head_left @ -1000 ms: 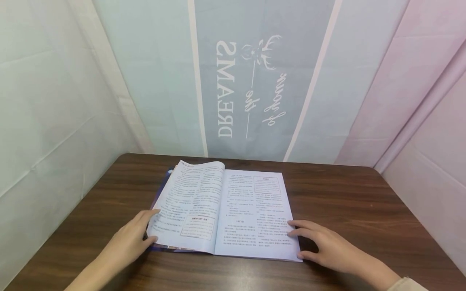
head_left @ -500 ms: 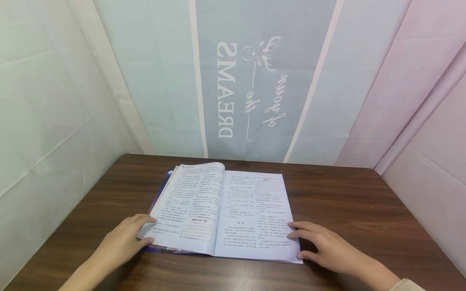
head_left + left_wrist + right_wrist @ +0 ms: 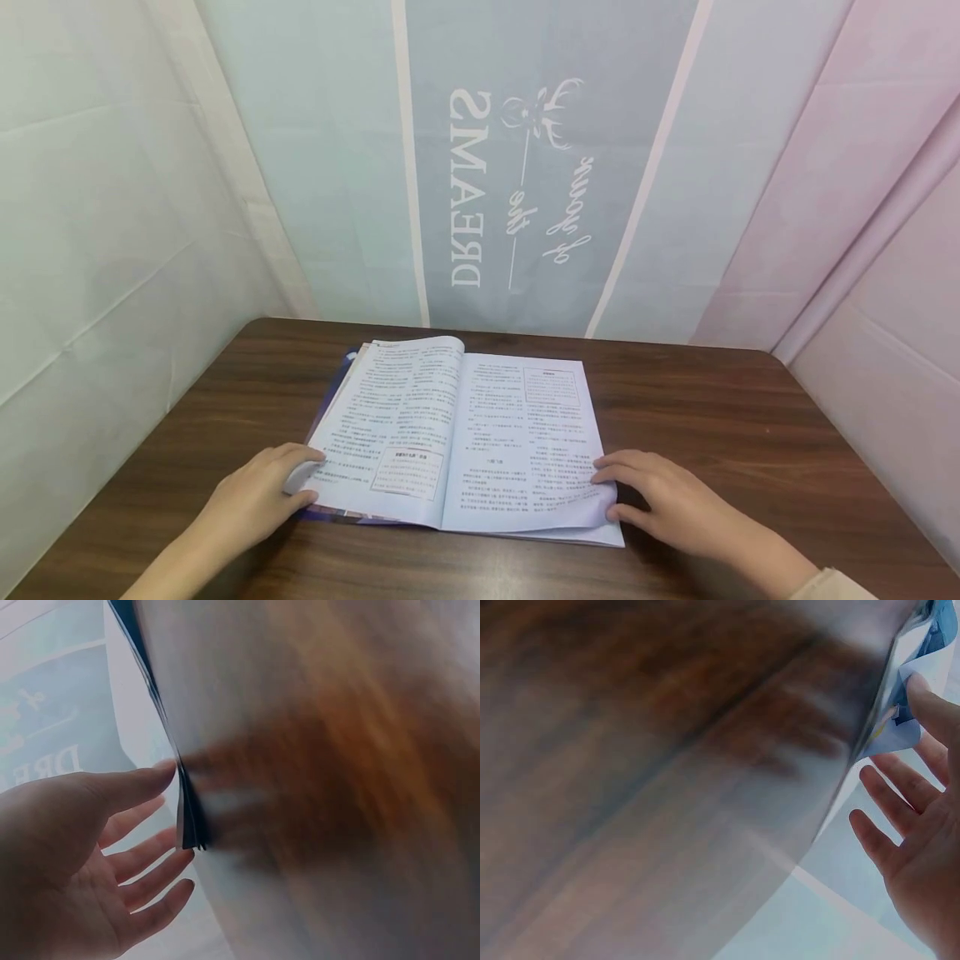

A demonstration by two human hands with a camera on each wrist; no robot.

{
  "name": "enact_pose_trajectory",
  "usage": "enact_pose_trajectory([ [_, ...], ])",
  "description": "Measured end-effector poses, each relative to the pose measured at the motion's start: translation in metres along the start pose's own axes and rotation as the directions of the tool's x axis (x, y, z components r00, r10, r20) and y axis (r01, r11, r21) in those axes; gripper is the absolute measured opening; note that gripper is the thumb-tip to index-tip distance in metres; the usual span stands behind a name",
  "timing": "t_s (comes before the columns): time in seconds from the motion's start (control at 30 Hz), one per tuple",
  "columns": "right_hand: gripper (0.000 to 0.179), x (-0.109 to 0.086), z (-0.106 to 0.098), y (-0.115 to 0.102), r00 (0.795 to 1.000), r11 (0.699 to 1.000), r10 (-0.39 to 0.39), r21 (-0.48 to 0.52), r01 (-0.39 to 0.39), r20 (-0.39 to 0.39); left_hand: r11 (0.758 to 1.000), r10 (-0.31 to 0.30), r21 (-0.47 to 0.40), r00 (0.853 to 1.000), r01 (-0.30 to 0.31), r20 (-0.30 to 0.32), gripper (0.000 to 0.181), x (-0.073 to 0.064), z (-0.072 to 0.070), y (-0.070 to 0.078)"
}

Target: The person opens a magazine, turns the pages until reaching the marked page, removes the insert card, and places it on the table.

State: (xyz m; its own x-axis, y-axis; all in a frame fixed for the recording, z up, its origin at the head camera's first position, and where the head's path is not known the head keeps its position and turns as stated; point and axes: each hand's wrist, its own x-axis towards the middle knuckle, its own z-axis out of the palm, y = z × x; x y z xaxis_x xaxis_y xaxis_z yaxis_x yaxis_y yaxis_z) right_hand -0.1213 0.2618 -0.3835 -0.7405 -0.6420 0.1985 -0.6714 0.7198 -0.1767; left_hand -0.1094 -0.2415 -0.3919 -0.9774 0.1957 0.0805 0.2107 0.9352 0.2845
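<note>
An open magazine (image 3: 517, 442) with printed white pages lies on the brown wooden table. At its lower left edge, my left hand (image 3: 251, 496) holds the side of the magazine, thumb at the near corner and fingers on the page. The left wrist view shows the left hand's thumb (image 3: 146, 784) against the edge of the page stack. My right hand (image 3: 671, 500) pinches the lower right part of the top right page, which bends up off the pages below. The right wrist view shows the lifted page (image 3: 900, 739) with the right thumb (image 3: 930, 705) against it.
The wooden table (image 3: 720, 417) extends to both sides of the magazine. Behind it hangs a pale curtain (image 3: 540, 192) with mirrored lettering and a deer motif. White fabric (image 3: 112, 250) closes off the left side, and more fabric stands at the right.
My left hand has shifted slightly left and down along the magazine's edge, and the left page lies a little flatter. The right page's lower corner has come up under my right thumb.
</note>
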Motion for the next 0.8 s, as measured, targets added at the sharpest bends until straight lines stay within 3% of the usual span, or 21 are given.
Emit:
enact_pose_trajectory([
  [0.2,0.035,0.007,-0.007,0.001,0.989,0.997,-0.078,-0.035,0.074,-0.126,0.999,0.038,0.002,0.999,-0.038,-0.019,0.042,0.005,-0.002,0.008],
  [0.33,0.036,0.012,-0.011,0.001,0.978,0.994,-0.104,-0.051,0.096,-0.180,0.999,0.039,-0.022,0.999,-0.039,-0.029,0.037,0.011,-0.005,0.022],
  [0.6,0.034,0.023,-0.016,-0.005,0.957,0.992,-0.122,-0.059,0.110,-0.263,0.986,0.123,-0.114,0.992,-0.126,-0.032,0.031,0.024,-0.005,0.066],
  [0.8,0.032,0.032,-0.021,-0.012,0.937,0.992,-0.116,0.011,0.127,-0.330,0.961,0.225,-0.154,0.973,-0.229,-0.041,0.032,0.031,-0.009,0.100],
])
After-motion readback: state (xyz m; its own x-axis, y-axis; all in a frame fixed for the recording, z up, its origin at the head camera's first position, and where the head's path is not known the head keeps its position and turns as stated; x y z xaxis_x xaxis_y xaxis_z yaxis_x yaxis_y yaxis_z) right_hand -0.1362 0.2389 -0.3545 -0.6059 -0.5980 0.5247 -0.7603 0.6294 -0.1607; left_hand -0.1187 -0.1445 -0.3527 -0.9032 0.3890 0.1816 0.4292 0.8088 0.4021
